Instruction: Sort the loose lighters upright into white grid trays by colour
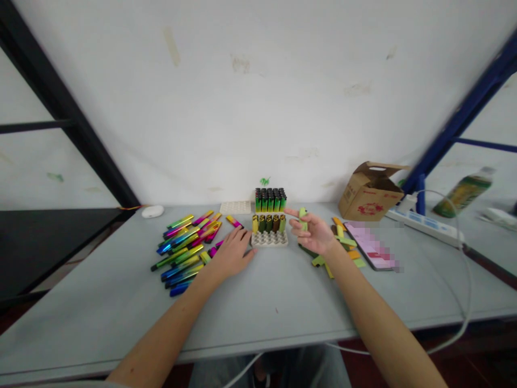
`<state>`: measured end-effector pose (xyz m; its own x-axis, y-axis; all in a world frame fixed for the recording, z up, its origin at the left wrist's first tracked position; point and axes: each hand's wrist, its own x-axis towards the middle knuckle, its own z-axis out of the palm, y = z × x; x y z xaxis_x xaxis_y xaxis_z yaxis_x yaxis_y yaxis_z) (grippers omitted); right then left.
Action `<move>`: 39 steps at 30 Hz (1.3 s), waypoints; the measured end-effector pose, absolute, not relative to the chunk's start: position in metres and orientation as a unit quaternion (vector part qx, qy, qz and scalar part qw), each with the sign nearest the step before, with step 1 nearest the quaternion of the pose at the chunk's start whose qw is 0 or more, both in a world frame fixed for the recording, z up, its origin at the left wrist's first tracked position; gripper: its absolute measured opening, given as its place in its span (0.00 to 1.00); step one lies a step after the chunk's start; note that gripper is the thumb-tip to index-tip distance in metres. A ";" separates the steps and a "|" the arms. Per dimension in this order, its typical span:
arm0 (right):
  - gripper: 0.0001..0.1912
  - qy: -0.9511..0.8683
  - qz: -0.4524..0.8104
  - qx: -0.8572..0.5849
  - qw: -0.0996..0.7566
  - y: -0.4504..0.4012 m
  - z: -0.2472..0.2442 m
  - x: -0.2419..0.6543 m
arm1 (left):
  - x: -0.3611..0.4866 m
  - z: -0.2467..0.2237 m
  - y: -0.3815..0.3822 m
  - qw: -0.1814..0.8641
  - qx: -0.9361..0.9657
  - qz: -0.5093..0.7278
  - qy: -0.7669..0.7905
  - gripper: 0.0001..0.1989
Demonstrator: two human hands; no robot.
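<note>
A white holder tray (270, 242) stands before me, with one row of upright lighters (269, 223) in yellow, green and brown along its back. Its front slots show no lighters. My right hand (317, 231) is raised just right of the tray, pinching a light green lighter (303, 215) between thumb and fingers, index finger pointing left. My left hand (234, 252) lies low on the table at the tray's left side, fingers stretched out and holding nothing visible. Behind the tray, a block of green-and-black lighters (270, 200) stands upright.
Shiny multicoloured lighter-like tubes (183, 253) lie heaped at left. Loose yellow, green and orange lighters (343, 241) lie under and beside my right wrist. Farther right are a phone (367, 245), a cardboard box (369, 196) and a power strip (428, 226). A second white tray (235, 207) lies by the wall.
</note>
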<state>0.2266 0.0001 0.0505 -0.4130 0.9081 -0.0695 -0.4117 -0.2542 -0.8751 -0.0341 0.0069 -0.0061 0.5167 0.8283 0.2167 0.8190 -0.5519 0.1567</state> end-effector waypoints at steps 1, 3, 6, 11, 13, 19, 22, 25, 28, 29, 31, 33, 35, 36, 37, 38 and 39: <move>0.16 -0.414 0.741 -0.294 0.440 -0.001 0.051 0.226 | -0.034 -0.006 0.007 0.016 0.871 0.135 0.473 0.25; 0.15 -0.405 0.763 -0.272 0.423 -0.004 0.052 0.223 | -0.034 -0.006 0.007 0.013 0.872 0.135 0.470 0.25; 0.17 -0.375 0.801 -0.231 0.406 -0.005 0.050 0.217 | -0.034 -0.005 0.006 0.006 0.874 0.130 0.468 0.25; 0.16 -0.344 0.837 -0.161 0.394 0.001 0.040 0.213 | -0.034 -0.005 0.006 0.010 0.873 0.133 0.470 0.24; 0.15 -0.337 0.847 -0.136 0.387 0.003 0.036 0.213 | -0.034 -0.005 0.006 0.009 0.872 0.139 0.469 0.24; 0.15 -0.320 0.855 -0.122 0.389 0.004 0.034 0.211 | -0.034 -0.007 0.008 0.002 0.875 0.138 0.464 0.25; 0.17 -0.320 0.853 -0.124 0.394 0.004 0.034 0.209 | -0.035 -0.007 0.008 0.003 0.875 0.141 0.463 0.25; 0.18 -0.317 0.850 -0.127 0.401 0.004 0.034 0.207 | -0.035 -0.008 0.008 0.006 0.875 0.145 0.462 0.24; 0.16 -0.304 0.844 -0.133 0.422 0.004 0.034 0.205 | -0.035 -0.008 0.008 0.011 0.874 0.151 0.462 0.24; 0.15 -0.299 0.840 -0.136 0.432 0.004 0.034 0.205 | -0.035 -0.008 0.008 0.012 0.873 0.153 0.463 0.24; 0.15 -0.291 0.834 -0.143 0.446 0.004 0.034 0.204 | -0.035 -0.008 0.007 0.014 0.872 0.153 0.465 0.24; 0.14 -0.285 0.830 -0.153 0.455 0.005 0.033 0.203 | -0.034 -0.008 0.007 0.013 0.872 0.150 0.466 0.24; 0.13 -0.278 0.825 -0.167 0.464 0.006 0.033 0.201 | -0.034 -0.006 0.007 0.012 0.872 0.148 0.466 0.24; 0.12 -0.275 0.820 -0.175 0.470 0.007 0.033 0.200 | -0.034 -0.006 0.006 0.012 0.872 0.147 0.467 0.24; 0.12 -0.275 0.815 -0.185 0.476 0.007 0.032 0.199 | -0.034 -0.005 0.006 0.012 0.872 0.144 0.468 0.24; 0.11 -0.277 0.808 -0.196 0.481 0.008 0.032 0.198 | -0.034 -0.005 0.006 0.013 0.871 0.142 0.469 0.24; 0.11 -0.283 0.802 -0.208 0.484 0.008 0.032 0.197 | -0.034 -0.005 0.006 0.013 0.872 0.139 0.469 0.24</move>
<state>0.1975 0.0075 0.0322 -0.4455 0.8933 -0.0599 -0.6580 -0.3721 -0.6546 -0.0341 0.0062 -0.0045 0.5205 0.8220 0.2310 0.8148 -0.5590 0.1533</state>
